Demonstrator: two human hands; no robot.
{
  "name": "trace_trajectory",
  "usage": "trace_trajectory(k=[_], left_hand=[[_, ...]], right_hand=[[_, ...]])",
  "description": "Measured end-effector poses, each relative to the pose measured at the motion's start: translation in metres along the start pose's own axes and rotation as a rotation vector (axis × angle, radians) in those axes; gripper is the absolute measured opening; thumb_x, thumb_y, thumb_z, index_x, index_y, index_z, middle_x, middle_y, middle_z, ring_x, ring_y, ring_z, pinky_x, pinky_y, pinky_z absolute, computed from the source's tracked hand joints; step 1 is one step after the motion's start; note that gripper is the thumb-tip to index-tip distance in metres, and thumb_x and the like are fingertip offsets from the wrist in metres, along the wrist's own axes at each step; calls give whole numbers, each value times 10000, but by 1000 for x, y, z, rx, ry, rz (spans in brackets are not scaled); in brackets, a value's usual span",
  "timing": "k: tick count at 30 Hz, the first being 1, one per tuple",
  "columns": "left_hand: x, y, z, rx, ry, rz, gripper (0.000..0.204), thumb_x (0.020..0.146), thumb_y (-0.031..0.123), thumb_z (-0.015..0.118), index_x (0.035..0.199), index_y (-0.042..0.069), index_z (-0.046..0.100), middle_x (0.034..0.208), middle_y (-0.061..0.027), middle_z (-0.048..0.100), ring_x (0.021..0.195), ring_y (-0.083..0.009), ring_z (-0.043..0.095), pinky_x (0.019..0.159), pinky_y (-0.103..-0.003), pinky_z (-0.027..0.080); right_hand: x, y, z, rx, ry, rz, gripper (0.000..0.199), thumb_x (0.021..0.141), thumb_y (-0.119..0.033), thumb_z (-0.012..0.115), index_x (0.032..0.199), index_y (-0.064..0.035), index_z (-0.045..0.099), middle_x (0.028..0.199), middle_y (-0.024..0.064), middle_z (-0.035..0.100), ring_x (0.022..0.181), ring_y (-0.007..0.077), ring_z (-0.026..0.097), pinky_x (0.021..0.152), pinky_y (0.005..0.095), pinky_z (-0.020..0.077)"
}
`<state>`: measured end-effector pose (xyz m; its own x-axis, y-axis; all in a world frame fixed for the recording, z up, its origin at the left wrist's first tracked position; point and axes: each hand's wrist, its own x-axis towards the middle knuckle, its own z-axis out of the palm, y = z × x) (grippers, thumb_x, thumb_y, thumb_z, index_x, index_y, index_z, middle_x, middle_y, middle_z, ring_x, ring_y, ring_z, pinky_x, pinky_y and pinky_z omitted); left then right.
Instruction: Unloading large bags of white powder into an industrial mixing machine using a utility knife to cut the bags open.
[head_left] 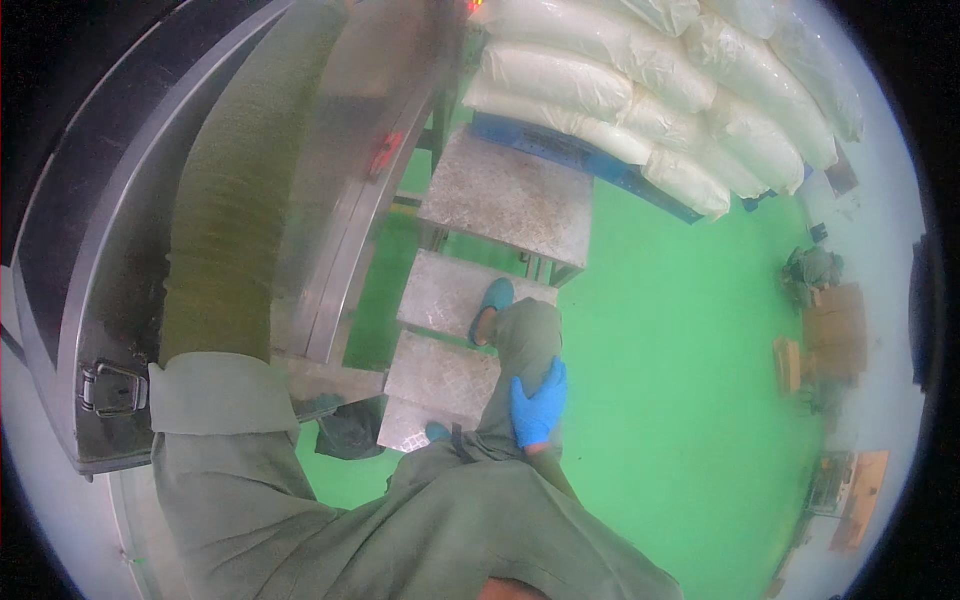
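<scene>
My right hand [537,408] wears a blue glove and lies on the grey-green trouser leg [528,335] of my raised leg. Its fingers are partly spread, and nothing shows in them. My left arm [225,220] stretches forward along a stainless steel machine [330,210], its sleeve rolled back over a darker olive layer. The left hand itself is beyond the upper edge. One teal shoe [492,305] stands on a metal step [430,288]; a second teal shoe [437,432] shows lower down, on a nearer step.
The stepped metal stand leads up to a worn metal platform [510,195]. White filled sacks [590,80] lie stacked on a blue pallet [560,148]. Cardboard boxes [835,330] line the right wall. A latch [113,389] sticks out from the machine's corner. Green floor [680,370] extends right.
</scene>
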<state>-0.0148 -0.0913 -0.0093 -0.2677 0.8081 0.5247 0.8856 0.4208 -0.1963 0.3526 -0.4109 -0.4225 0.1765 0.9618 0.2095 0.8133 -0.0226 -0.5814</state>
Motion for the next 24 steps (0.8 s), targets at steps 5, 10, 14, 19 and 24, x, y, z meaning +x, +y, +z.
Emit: trace_trajectory(k=[5,10,14,19,24], left_hand=[[-1,0,-4,-17,-6,-9,352,728,368,573,931,97,668,935,-111,652,862,-251,635,676,-447,508],[7,-5,2,-13,-2,25,360,737,366,563,952,95,662,953,-115,647,879,-247,630,675,-453,508],[-3,2,-11,-1,-26,-14,368,733,376,574,952,94,662,951,-117,647,877,-247,631,690,-440,507],[-4,-1,-13,-29,-9,-17,359,723,382,600,929,96,669,935,-117,650,871,-248,631,715,-403,502],[-3,-2,-7,-49,27,19,349,720,383,603,908,98,673,916,-118,651,859,-245,631,728,-369,493]], right_hand=[[1,0,-1,-32,7,-5,750,678,-259,672,1268,33,311,1228,264,389,1116,403,388,945,440,313],[5,-1,-1,-40,12,-24,757,676,-259,673,1272,29,304,1226,256,392,1115,398,390,943,436,315],[9,0,-1,-39,13,-23,767,672,-262,678,1274,26,300,1227,247,391,1118,390,388,943,432,316],[14,-3,-5,-29,0,-23,758,676,-263,675,1269,28,304,1231,242,389,1124,385,384,943,428,317],[23,3,1,-56,11,-88,750,679,-271,674,1267,21,312,1231,237,389,1117,384,386,940,427,320]])
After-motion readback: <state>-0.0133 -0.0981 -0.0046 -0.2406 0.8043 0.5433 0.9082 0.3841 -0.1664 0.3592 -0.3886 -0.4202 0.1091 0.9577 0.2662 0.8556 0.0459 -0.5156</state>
